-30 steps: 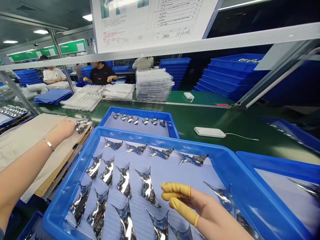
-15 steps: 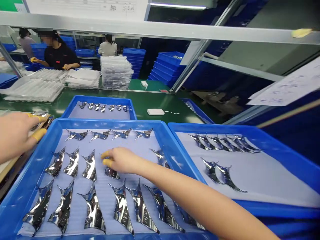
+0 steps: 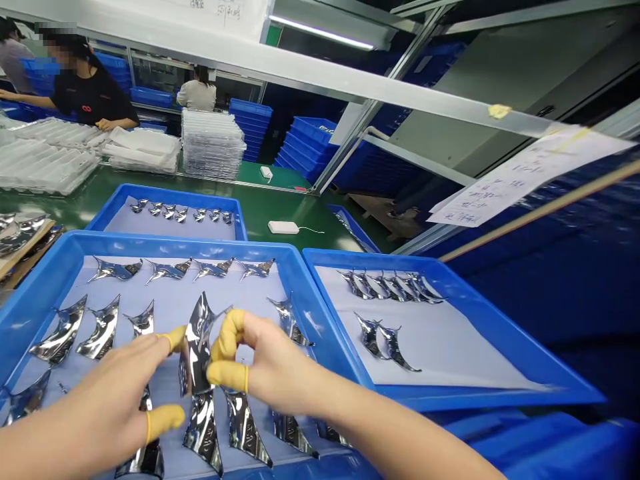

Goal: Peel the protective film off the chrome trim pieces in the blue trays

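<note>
Silver foil piece (image 3: 197,347), curved and mirror-bright: where is it?

Up off the tray, standing nearly upright between the two hands, over the lower rows of pieces.

And the right hand (image 3: 273,367)?

Closed to a narrow pinch. Its yellow finger cots (image 3: 227,337) grip the piece's right edge from both sides.

The left hand (image 3: 95,400)?

Wider open. One yellow-capped fingertip (image 3: 175,339) touches the piece's left edge, and a lower capped finger (image 3: 165,420) sits apart from it.

What's underneath them?

A blue tray (image 3: 150,243) lined with a pale lilac sheet (image 3: 230,293), with matching foil pieces (image 3: 115,270) laid out in rows.

Beyond that?

A second blue tray (image 3: 450,393) just to the right holds more pieces (image 3: 390,287), and a third blue tray (image 3: 165,191) sits ahead on a green desk (image 3: 250,213). Farther off stand a stack of clear plastic trays (image 3: 213,143) and a co-worker in a black shirt (image 3: 90,93).
</note>
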Available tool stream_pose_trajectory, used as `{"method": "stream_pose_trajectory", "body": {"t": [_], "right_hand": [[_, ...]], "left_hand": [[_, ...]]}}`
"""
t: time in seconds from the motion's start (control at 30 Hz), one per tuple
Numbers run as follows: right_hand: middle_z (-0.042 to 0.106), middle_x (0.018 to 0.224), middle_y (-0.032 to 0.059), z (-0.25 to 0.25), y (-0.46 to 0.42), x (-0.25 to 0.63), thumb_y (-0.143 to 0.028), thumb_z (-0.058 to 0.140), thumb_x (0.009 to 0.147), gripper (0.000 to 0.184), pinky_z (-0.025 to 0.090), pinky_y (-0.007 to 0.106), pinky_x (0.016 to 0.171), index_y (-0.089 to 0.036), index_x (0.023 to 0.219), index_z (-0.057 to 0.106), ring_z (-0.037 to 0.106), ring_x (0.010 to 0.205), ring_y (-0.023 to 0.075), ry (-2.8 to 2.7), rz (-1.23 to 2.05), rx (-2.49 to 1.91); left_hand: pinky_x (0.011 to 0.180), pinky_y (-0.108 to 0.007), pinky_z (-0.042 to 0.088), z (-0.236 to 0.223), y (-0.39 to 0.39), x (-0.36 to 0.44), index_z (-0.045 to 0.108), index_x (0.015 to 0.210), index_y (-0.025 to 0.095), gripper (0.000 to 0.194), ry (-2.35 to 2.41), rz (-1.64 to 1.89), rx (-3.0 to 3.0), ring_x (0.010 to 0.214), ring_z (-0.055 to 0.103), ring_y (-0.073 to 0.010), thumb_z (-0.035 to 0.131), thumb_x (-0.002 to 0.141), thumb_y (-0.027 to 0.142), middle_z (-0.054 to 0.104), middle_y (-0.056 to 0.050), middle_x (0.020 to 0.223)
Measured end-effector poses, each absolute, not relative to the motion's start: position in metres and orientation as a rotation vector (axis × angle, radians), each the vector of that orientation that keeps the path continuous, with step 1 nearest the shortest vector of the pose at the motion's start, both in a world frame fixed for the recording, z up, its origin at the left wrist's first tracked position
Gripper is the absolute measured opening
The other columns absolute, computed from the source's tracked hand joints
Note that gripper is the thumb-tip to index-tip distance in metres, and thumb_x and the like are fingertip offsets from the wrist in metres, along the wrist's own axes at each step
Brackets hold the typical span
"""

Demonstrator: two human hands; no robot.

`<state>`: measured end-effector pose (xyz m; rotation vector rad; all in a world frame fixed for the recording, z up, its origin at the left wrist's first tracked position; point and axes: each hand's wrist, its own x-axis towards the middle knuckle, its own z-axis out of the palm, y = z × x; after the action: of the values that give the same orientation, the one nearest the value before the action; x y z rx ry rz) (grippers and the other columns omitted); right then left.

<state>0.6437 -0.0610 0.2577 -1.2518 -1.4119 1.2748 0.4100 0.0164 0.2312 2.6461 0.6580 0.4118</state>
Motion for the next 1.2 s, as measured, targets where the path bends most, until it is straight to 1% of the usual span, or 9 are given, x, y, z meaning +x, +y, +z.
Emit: {"method": "stream_pose_trajectory", "body": {"t": [0.13,0.27,0.37,0.5,0.63,0.8,0.9,1.07,1.2], "right_hand": [[0.057,0.070,-0.0028,0.252,-0.085,0.641,-0.037,0.075,0.082,0.036,0.048,0.024,0.063,-0.021,0.073,0.043,0.053,0.063,0.0100,-1.420,1.147,-1.074],[0.062,0.072,0.0000,0.245,-0.089,0.640,-0.035,0.077,0.081,0.032,0.051,0.023,0.064,-0.020,0.085,0.048,0.058,0.064,0.0110,-1.415,1.155,-0.973],[0.064,0.074,0.0009,0.239,-0.088,0.639,-0.033,0.077,0.081,0.034,0.052,0.021,0.063,-0.021,0.093,0.047,0.058,0.062,0.0104,-1.416,1.154,-0.902],[0.063,0.072,0.0009,0.234,-0.088,0.637,-0.035,0.076,0.083,0.034,0.053,0.019,0.064,-0.021,0.092,0.047,0.057,0.060,0.0097,-1.460,1.114,-0.836],[0.062,0.071,0.0013,0.233,-0.088,0.636,-0.030,0.072,0.086,0.026,0.053,0.018,0.064,-0.019,0.092,0.050,0.055,0.059,0.0089,-1.475,1.053,-0.796],[0.063,0.070,0.0021,0.234,-0.087,0.637,-0.031,0.070,0.088,0.022,0.053,0.018,0.064,-0.016,0.084,0.055,0.055,0.059,0.0090,-1.491,0.954,-0.779],[0.061,0.069,0.0013,0.234,-0.086,0.636,-0.032,0.069,0.089,0.021,0.051,0.016,0.061,-0.017,0.081,0.058,0.054,0.059,0.0088,-1.517,0.872,-0.809],[0.063,0.070,0.0030,0.230,-0.087,0.635,-0.029,0.069,0.088,0.017,0.051,0.019,0.062,-0.016,0.082,0.059,0.055,0.061,0.0101,-1.542,0.849,-0.850],[0.064,0.071,0.0043,0.232,-0.087,0.635,-0.034,0.067,0.090,0.021,0.052,0.022,0.066,-0.016,0.083,0.060,0.055,0.062,0.0114,-1.522,0.934,-0.894]], "left_hand": [[0.066,-0.025,0.061,0.233,0.002,0.425,0.061,0.120,0.028,0.033,0.538,0.637,2.493,0.087,0.075,-0.0219,0.061,0.088,0.035,0.077,-0.006,0.103],[0.066,-0.022,0.060,0.231,0.001,0.429,0.063,0.111,0.033,0.021,0.441,0.768,2.390,0.079,0.075,-0.0185,0.060,0.092,0.041,0.077,-0.001,0.092],[0.067,-0.017,0.059,0.229,0.001,0.430,0.062,0.105,0.035,0.019,0.414,0.773,2.369,0.076,0.074,-0.0149,0.058,0.093,0.048,0.076,0.002,0.087],[0.066,-0.014,0.057,0.229,-0.001,0.432,0.061,0.100,0.034,0.021,0.415,0.734,2.354,0.075,0.072,-0.0129,0.057,0.092,0.053,0.075,0.004,0.083],[0.067,-0.012,0.056,0.227,0.000,0.432,0.061,0.096,0.032,0.020,0.411,0.694,2.318,0.074,0.071,-0.0114,0.059,0.091,0.052,0.074,0.004,0.083],[0.072,-0.012,0.056,0.226,0.008,0.428,0.060,0.098,0.030,0.010,0.346,0.692,2.418,0.073,0.070,-0.0101,0.065,0.090,0.034,0.072,0.005,0.081],[0.081,-0.015,0.056,0.225,0.013,0.423,0.060,0.108,0.027,0.021,0.287,0.644,2.515,0.084,0.071,-0.0120,0.065,0.088,0.023,0.075,0.002,0.093],[0.088,-0.019,0.055,0.218,0.011,0.417,0.060,0.112,0.028,0.023,0.377,0.646,2.513,0.095,0.070,-0.0139,0.062,0.090,0.023,0.075,0.001,0.101],[0.081,-0.021,0.057,0.219,0.008,0.420,0.060,0.111,0.028,0.020,0.346,0.701,2.519,0.090,0.071,-0.0151,0.061,0.091,0.023,0.076,0.000,0.095]]}}
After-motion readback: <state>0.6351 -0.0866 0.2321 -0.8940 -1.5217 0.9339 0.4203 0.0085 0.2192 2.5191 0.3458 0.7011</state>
